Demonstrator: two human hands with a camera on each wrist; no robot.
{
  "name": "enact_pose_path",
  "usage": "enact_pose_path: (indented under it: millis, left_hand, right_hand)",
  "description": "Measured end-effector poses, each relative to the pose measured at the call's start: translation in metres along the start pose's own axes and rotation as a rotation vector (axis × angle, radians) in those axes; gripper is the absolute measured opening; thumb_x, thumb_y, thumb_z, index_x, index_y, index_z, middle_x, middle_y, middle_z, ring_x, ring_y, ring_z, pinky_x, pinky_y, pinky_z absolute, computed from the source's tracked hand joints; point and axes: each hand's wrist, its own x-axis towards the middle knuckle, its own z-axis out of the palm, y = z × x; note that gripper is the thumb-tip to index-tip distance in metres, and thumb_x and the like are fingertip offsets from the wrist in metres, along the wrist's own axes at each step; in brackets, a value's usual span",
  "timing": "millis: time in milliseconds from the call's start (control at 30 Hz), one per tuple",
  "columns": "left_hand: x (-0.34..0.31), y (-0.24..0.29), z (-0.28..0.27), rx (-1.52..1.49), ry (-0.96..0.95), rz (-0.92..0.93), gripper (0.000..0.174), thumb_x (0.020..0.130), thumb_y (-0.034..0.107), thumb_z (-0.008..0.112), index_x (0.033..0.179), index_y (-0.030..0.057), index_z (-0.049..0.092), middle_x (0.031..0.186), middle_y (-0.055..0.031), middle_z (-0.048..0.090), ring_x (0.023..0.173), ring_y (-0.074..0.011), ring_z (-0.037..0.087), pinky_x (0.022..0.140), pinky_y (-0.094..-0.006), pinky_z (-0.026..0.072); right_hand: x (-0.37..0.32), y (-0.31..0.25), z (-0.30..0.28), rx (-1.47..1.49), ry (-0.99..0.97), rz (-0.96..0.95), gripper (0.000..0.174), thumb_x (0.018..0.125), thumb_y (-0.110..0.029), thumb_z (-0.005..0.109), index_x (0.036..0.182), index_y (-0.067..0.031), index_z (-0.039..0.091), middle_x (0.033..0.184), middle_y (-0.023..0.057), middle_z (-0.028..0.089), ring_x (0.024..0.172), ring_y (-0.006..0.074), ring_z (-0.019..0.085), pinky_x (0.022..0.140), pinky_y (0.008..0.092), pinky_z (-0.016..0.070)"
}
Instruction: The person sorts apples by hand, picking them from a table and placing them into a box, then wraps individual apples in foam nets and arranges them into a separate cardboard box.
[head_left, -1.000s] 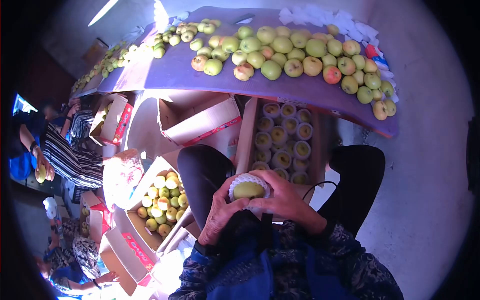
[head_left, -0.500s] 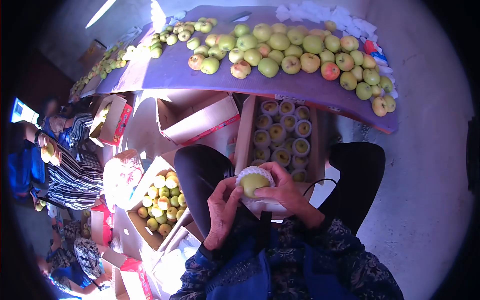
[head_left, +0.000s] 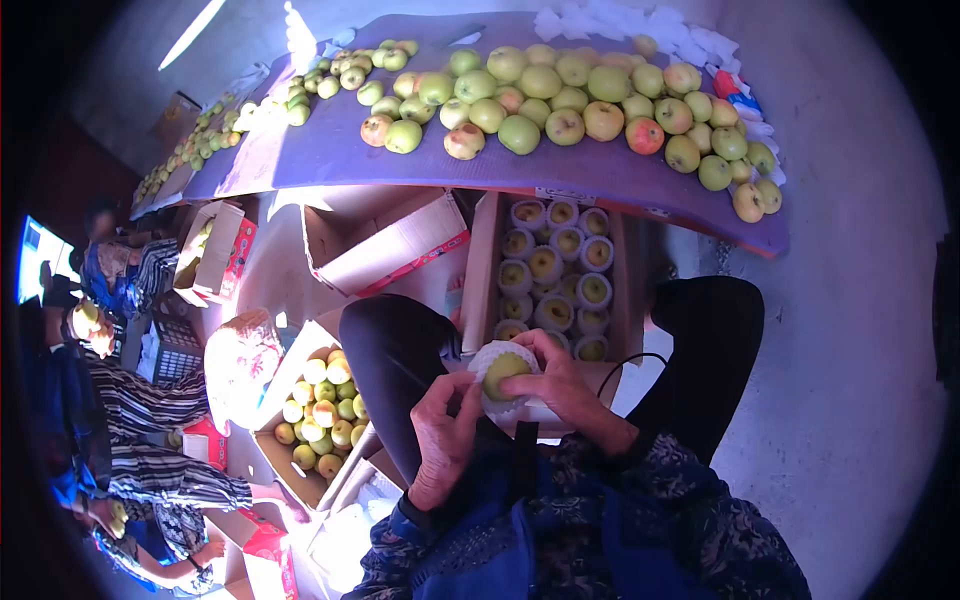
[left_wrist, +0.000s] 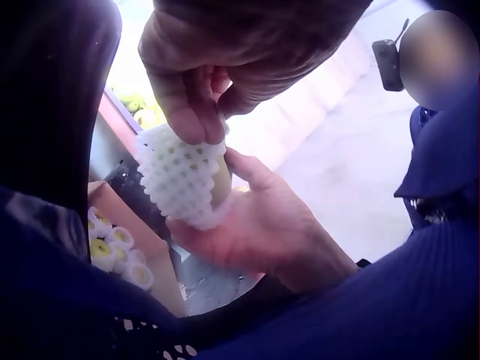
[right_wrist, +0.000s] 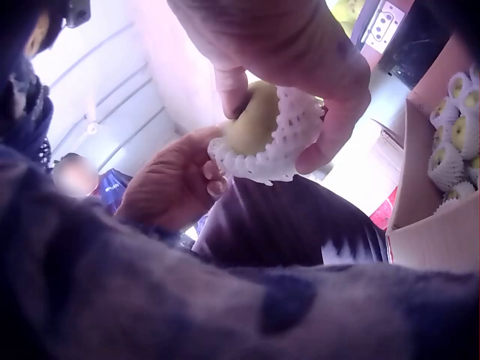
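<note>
A yellow-green apple [head_left: 507, 372] sits partly inside a white foam net sleeve [head_left: 489, 357], held over my lap. My right hand [head_left: 575, 392] grips the apple through the sleeve, thumb on the bare skin. In the right wrist view its fingers wrap around the netted side. With fingertips and thumb, my left hand [head_left: 443, 430] pinches the sleeve's edge, plainest in the left wrist view, where the left hand [left_wrist: 240, 64] comes from above and the right hand [left_wrist: 262, 229] cups the fruit from below. The apple's bare side [right_wrist: 255, 124] faces the right wrist camera.
Between my knees stands a carton [head_left: 482, 270] of netted apples. A purple-covered table [head_left: 330, 165] bears many loose apples. To the left are a carton of loose apples [head_left: 325, 415] and an open carton [head_left: 385, 240]. Other people [head_left: 150, 430] work at far left.
The apple has been turned and more of it now shows netting. My left fingers have gone from around the fruit to the sleeve's edge. People at far left have shifted.
</note>
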Motion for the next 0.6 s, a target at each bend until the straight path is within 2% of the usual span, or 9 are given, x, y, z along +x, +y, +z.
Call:
enact_pose_path:
  millis: [133, 233, 333, 433, 467, 567, 600]
  left_hand:
    - [-0.003, -0.001, -0.003, -0.018, -0.015, -0.026, 0.009, 0.087, 0.004, 0.064, 0.095, -0.0012, 0.064, 0.078, -0.0017, 0.064, 0.068, -0.0069, 0.060, 0.061, -0.0218, 0.0491]
    - [-0.007, -0.006, -0.002, 0.127, -0.064, 0.120, 0.008, 0.089, 0.004, 0.062, 0.095, -0.0005, 0.064, 0.076, -0.0008, 0.063, 0.066, -0.0067, 0.059, 0.060, -0.0211, 0.0479]
    - [-0.001, 0.002, -0.005, -0.135, -0.012, -0.095, 0.009, 0.091, 0.006, 0.060, 0.098, 0.0005, 0.063, 0.076, -0.0003, 0.063, 0.064, -0.0063, 0.057, 0.060, -0.0201, 0.0460]
    - [0.002, -0.004, -0.009, -0.185, 0.006, -0.079, 0.010, 0.091, 0.006, 0.059, 0.099, 0.0008, 0.062, 0.074, 0.0001, 0.062, 0.061, -0.0054, 0.054, 0.058, -0.0188, 0.0436]
    - [0.002, -0.008, -0.010, -0.149, -0.012, -0.091, 0.015, 0.093, 0.011, 0.058, 0.103, -0.0004, 0.062, 0.082, -0.0026, 0.063, 0.066, -0.0069, 0.055, 0.061, -0.0211, 0.0440]
    - [0.003, 0.002, -0.007, -0.079, 0.024, 0.025, 0.023, 0.095, 0.018, 0.056, 0.106, -0.0019, 0.061, 0.092, -0.0050, 0.063, 0.075, -0.0088, 0.056, 0.067, -0.0234, 0.0457]
    - [0.006, 0.004, -0.009, -0.112, -0.002, -0.018, 0.025, 0.095, 0.019, 0.055, 0.107, -0.0021, 0.060, 0.095, -0.0054, 0.063, 0.078, -0.0095, 0.056, 0.070, -0.0242, 0.0460]
  right_hand:
    - [0.000, -0.001, 0.002, -0.078, 0.021, -0.004, 0.052, 0.070, -0.010, 0.077, 0.115, -0.0033, 0.052, 0.105, 0.0074, 0.059, 0.097, 0.0145, 0.057, 0.085, 0.0286, 0.0460]
    - [0.000, 0.000, 0.002, -0.114, -0.004, -0.039, 0.053, 0.071, -0.011, 0.077, 0.118, -0.0027, 0.053, 0.107, 0.0073, 0.060, 0.098, 0.0138, 0.057, 0.086, 0.0279, 0.0457]
    - [0.002, 0.006, -0.001, -0.034, -0.032, -0.011, 0.053, 0.070, -0.012, 0.077, 0.118, -0.0022, 0.055, 0.107, 0.0068, 0.062, 0.099, 0.0136, 0.058, 0.087, 0.0276, 0.0454]
    - [0.000, 0.005, 0.001, -0.038, -0.024, -0.025, 0.052, 0.070, -0.013, 0.077, 0.116, -0.0021, 0.056, 0.104, 0.0061, 0.062, 0.098, 0.0137, 0.058, 0.087, 0.0283, 0.0455]
    - [0.000, 0.005, 0.002, -0.020, -0.027, -0.009, 0.052, 0.070, -0.014, 0.077, 0.116, -0.0019, 0.056, 0.104, 0.0061, 0.062, 0.098, 0.0139, 0.058, 0.088, 0.0284, 0.0453]
    - [-0.002, 0.000, -0.001, -0.029, -0.042, 0.017, 0.053, 0.070, -0.014, 0.077, 0.117, -0.0016, 0.056, 0.105, 0.0064, 0.062, 0.098, 0.0144, 0.058, 0.088, 0.0288, 0.0451]
    - [-0.002, -0.001, -0.003, -0.072, -0.052, 0.012, 0.053, 0.070, -0.014, 0.077, 0.117, -0.0016, 0.056, 0.105, 0.0066, 0.062, 0.098, 0.0147, 0.058, 0.089, 0.0289, 0.0450]
